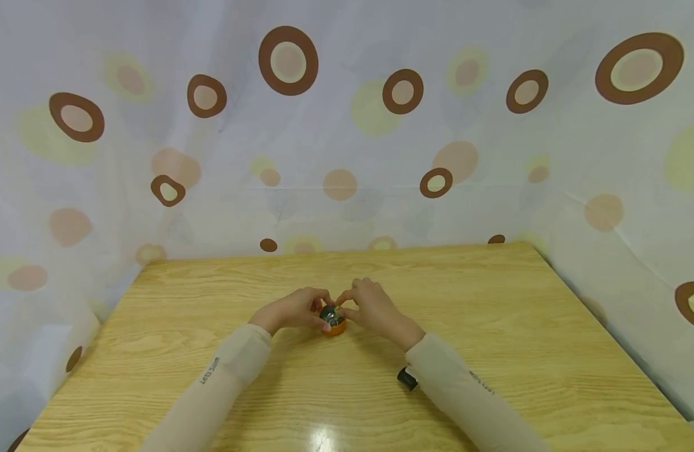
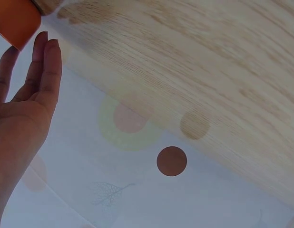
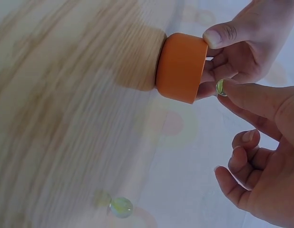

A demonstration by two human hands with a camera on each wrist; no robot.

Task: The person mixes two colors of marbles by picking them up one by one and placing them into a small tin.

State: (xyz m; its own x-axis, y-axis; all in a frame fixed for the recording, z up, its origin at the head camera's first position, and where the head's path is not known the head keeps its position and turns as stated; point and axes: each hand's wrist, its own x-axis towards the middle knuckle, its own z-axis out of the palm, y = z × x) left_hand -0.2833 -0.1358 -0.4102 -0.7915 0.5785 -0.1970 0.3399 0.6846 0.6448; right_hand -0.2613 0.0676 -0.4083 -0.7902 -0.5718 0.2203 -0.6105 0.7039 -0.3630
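Observation:
A small orange cup (image 3: 182,67) stands on the wooden table, its inside dark and shiny from the head view (image 1: 336,330). My left hand (image 1: 296,309) holds it by the rim, the thumb on the near side and fingers behind. In the left wrist view, part of the left hand (image 2: 30,95) shows beside the orange cup (image 2: 16,21). Between thumb and forefinger, my right hand (image 1: 374,309) pinches a yellow-green glass marble (image 3: 220,87) just at the cup's opening. The right hand's other fingers (image 3: 240,164) are loosely curled. What lies inside the cup is unclear.
Another clear marble with a yellow-green swirl (image 3: 122,207) lies on the table, seen in the right wrist view. A small black object (image 1: 407,379) sits partly behind the right sleeve. Patterned cloth (image 1: 341,144) surrounds the table (image 1: 493,295) at the back and sides.

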